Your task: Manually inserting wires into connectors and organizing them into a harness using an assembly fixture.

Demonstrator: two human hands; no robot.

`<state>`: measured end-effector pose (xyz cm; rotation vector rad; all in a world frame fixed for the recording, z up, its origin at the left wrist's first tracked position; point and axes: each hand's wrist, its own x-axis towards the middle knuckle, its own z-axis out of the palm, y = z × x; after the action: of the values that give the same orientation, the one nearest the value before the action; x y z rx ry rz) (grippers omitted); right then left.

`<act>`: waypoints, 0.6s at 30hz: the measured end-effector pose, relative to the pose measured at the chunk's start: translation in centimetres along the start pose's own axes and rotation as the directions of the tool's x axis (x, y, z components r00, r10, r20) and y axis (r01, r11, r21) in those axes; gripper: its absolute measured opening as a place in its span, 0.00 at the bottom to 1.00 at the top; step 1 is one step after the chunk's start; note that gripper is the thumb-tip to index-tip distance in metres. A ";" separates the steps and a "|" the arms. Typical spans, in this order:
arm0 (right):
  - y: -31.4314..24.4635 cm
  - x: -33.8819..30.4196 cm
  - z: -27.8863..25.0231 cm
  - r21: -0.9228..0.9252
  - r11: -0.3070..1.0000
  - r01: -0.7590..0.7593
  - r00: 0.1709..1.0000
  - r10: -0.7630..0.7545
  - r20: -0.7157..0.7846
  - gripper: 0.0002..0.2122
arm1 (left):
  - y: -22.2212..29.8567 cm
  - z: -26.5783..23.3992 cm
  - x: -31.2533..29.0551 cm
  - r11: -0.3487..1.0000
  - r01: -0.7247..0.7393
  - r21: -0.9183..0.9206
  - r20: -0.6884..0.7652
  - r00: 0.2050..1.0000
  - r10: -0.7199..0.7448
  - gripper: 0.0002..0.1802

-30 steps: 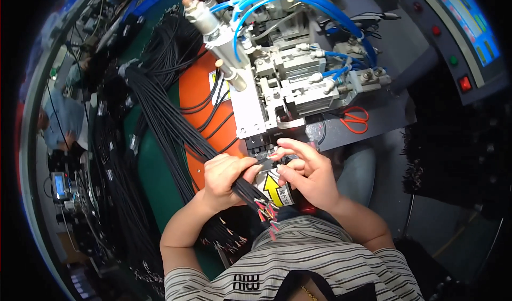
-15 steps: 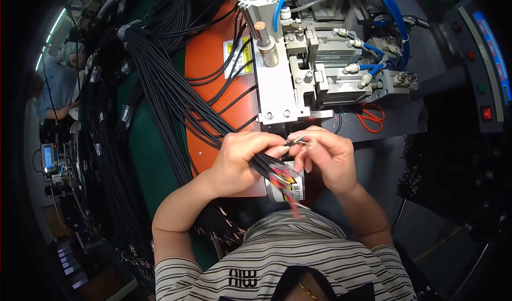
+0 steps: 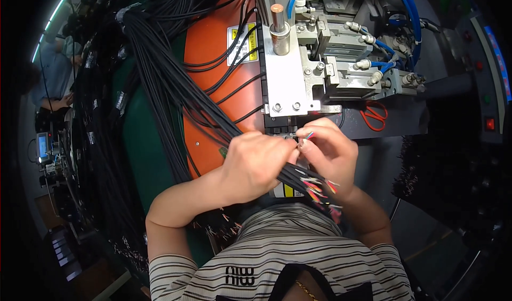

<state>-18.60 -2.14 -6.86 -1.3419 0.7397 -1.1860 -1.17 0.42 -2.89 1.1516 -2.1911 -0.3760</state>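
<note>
My left hand [image 3: 255,162] is closed around a bundle of black cables [image 3: 210,111] coming down from the upper left. Below that hand the cable ends stick out, their stripped, coloured wires [image 3: 314,188] fanned and partly blurred. My right hand [image 3: 335,154] pinches the thin coloured wires [image 3: 310,135] of a single cable between thumb and forefinger. Both hands' fingertips nearly meet just in front of the metal machine [image 3: 285,82]. My left fingers hide part of that cable.
An orange plate [image 3: 213,87] lies under the cables, with a green surface [image 3: 146,146] to its left. Red-handled scissors [image 3: 375,116] lie right of the machine. Blue air tubes [image 3: 416,23] and a control box [image 3: 488,98] are farther right. Another person [image 3: 53,82] is at far left.
My left hand has moved right and turned more over the bundle, and the loose wire ends have swung right toward my right wrist. The machine sits slightly farther right in view.
</note>
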 end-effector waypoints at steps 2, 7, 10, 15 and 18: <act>-0.3 -0.4 0.4 -0.445 0.817 0.367 0.927 -0.363 0.097 0.15 | -0.9 -0.3 0.1 0.963 0.071 -0.261 0.007 0.997 -0.072 0.10; -0.6 -0.4 -0.7 -0.125 0.980 0.156 0.985 -0.145 0.099 0.10 | -1.7 0.2 0.2 0.952 0.060 -0.300 0.058 0.997 -0.045 0.06; -0.3 0.4 -1.9 0.167 0.969 -0.183 0.969 0.150 0.194 0.11 | -1.7 0.3 0.2 0.955 0.051 -0.294 0.069 0.997 -0.032 0.08; -0.3 0.9 -2.5 0.388 0.827 -0.406 0.905 0.303 0.300 0.07 | -2.2 -0.8 0.5 0.871 0.158 -0.466 0.196 0.978 -0.072 0.11; -0.3 1.1 -2.2 0.351 0.872 -0.341 0.926 0.246 0.288 0.08 | -2.4 -1.3 0.7 0.840 0.202 -0.503 0.249 0.965 -0.083 0.11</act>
<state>-20.39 -3.83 -6.62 -0.9653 0.4790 -0.8541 0.86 -1.51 -2.83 0.9934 -1.9873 -1.1413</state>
